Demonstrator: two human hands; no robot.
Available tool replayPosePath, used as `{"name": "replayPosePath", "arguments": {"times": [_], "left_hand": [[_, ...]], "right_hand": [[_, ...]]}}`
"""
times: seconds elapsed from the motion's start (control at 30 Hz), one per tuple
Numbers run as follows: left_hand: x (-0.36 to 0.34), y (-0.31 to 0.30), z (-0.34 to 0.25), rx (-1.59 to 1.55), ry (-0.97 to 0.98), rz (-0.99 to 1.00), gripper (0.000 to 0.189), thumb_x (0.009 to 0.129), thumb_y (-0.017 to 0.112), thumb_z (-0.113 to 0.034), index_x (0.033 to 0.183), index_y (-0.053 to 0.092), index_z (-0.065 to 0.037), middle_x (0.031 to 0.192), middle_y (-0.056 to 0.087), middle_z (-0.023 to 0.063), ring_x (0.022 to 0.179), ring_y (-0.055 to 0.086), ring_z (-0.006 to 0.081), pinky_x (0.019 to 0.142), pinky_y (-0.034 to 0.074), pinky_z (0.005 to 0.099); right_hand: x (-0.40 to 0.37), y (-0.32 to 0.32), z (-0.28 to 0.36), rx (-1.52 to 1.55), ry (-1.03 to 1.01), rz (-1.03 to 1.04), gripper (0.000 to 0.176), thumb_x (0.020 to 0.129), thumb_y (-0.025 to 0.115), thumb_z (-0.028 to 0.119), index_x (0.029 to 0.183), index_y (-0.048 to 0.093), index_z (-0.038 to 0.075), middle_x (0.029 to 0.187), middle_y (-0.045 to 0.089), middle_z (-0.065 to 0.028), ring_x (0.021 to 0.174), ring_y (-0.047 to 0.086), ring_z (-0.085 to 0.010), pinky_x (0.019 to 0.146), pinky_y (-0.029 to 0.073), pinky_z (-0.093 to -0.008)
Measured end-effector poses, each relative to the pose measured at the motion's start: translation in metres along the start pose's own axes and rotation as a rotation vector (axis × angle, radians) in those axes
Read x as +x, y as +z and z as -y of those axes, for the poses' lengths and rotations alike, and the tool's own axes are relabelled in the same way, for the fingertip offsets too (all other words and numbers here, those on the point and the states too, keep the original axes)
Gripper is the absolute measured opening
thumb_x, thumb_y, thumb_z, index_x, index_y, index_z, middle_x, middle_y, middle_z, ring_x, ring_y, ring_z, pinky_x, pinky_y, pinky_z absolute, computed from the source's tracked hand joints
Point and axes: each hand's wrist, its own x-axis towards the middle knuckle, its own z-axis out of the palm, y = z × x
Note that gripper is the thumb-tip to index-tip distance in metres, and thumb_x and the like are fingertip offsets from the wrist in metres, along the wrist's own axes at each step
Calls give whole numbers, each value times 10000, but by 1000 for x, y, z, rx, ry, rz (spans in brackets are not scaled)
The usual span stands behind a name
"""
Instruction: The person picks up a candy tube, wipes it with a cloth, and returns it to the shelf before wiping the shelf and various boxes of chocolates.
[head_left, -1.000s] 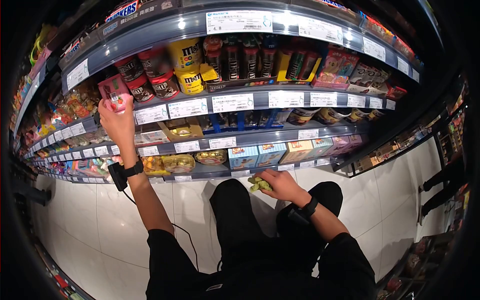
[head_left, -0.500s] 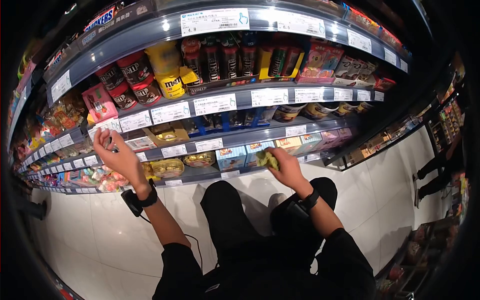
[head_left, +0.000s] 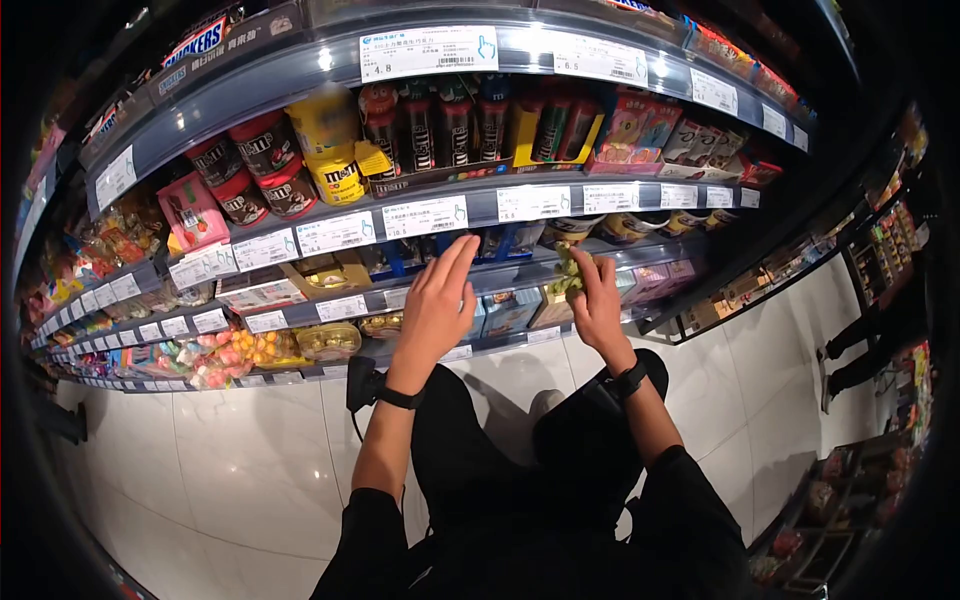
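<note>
My left hand is open, fingers stretched out and pointing up, with nothing in it. It overlaps the lower shelves, close in front of blue packs there. My right hand pinches a small crumpled green packet between thumb and fingers. The packet overlaps the shelf edge below a row of round tubs. Below and between my hands, pastel boxes line the bottom shelf.
M&M's tubes and jars fill the shelf above, with price tags along its edge. Clear boxes of gold-wrapped sweets sit low on the left. At the right, a person's legs stand on the tiled floor.
My left hand has swung right, from the left shelves to the middle. My right hand has risen and shifted slightly right with the green packet. The view has shifted a little.
</note>
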Motion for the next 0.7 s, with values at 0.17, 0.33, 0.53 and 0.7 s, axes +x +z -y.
{"name": "replayPosePath", "arguments": {"times": [0.17, 0.33, 0.53, 0.7], "left_hand": [[32, 38, -2, 136, -10, 103, 531, 891, 646, -66, 1403, 523, 0, 1316, 578, 197, 1113, 616, 391, 949, 523, 489], [38, 61, 5, 185, -40, 91, 483, 894, 651, -80, 1358, 549, 9, 1226, 589, 213, 1011, 626, 404, 900, 525, 499], [40, 56, 6, 216, 35, 7, 441, 890, 648, -55, 1326, 598, -10, 1221, 602, 200, 998, 627, 397, 900, 516, 494], [36, 52, 0, 221, 61, 3, 454, 882, 645, -40, 1334, 605, -25, 1246, 609, 183, 1012, 633, 372, 906, 512, 476]], "right_hand": [[-7, 25, -11, 50, -67, -16, 675, 887, 680, 32, 1524, 481, 137, 1293, 495, -224, 1130, 578, -424, 953, 505, -457], [-7, 23, -8, 90, -130, 2, 577, 913, 725, 80, 1449, 510, 91, 1264, 557, -194, 1096, 613, -418, 893, 528, -459], [-5, 20, -10, 143, -45, -94, 431, 901, 771, 105, 1264, 545, 55, 1195, 605, -193, 1055, 630, -430, 842, 529, -464], [0, 19, -5, 124, -92, -171, 418, 906, 766, 101, 1268, 562, 57, 1220, 586, -188, 1069, 625, -418, 857, 532, -466]]}}
